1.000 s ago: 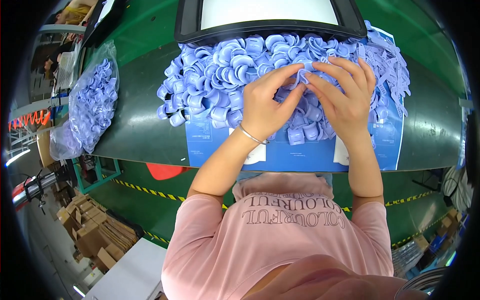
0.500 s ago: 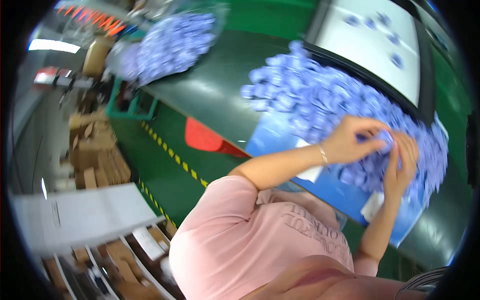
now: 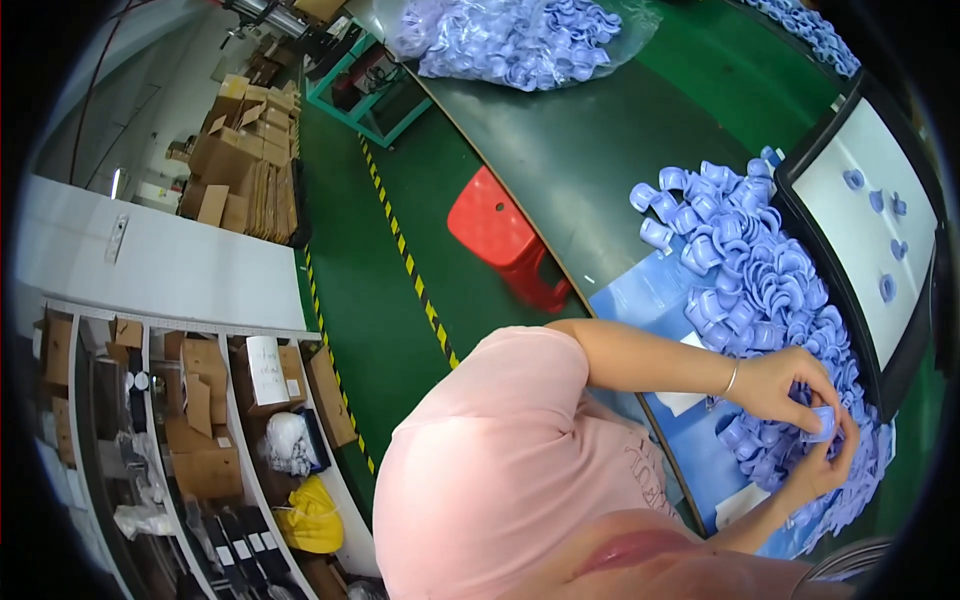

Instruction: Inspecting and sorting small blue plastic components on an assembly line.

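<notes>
My left hand [image 3: 783,386], with a thin bracelet at the wrist, pinches a small periwinkle-blue curved plastic piece [image 3: 824,424]. From the other side, the fingers of my right hand [image 3: 828,468] close on the same piece. Both hands hover over a big loose heap of matching curved pieces [image 3: 765,275] on the table. The fingers partly cover the held piece, so its full shape is hidden. Under the near part of the heap lies a blue sheet [image 3: 640,300], with a white paper slip [image 3: 682,378] close to my left wrist.
A black-framed white panel [image 3: 865,185] beyond the heap carries several blue pieces. A clear bag of pieces [image 3: 520,40] lies on the dark green table [image 3: 540,150]. Beside the table edge stands a red stool [image 3: 490,225]. Shelves with cartons [image 3: 205,420] are at left.
The view has swung, so the table, heap and panel sit farther right and the shelves show more. Both hands still hold a blue piece together.
</notes>
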The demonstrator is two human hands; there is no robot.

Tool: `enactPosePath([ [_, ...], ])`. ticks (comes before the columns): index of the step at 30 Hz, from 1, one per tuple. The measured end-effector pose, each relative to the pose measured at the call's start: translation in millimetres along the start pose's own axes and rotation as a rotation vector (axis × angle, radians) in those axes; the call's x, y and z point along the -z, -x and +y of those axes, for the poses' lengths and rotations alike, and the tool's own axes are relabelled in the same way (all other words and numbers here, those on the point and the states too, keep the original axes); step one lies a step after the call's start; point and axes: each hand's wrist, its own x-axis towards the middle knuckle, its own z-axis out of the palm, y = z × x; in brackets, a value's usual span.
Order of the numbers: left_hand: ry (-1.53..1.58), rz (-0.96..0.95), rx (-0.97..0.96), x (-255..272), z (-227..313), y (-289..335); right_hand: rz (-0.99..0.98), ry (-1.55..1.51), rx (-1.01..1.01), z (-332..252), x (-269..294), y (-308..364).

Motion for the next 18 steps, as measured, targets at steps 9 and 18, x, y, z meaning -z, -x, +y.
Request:
enactPosePath([
  [9, -0.351, -0.08, -0.076, 7, 6, 2, -0.123, -0.434, -0.139, -5, -11, 5],
  [18, -0.857, -0.15, -0.33, 10, 11, -5, -0.247, -1.105, -0.283, -47, -9, -11],
])
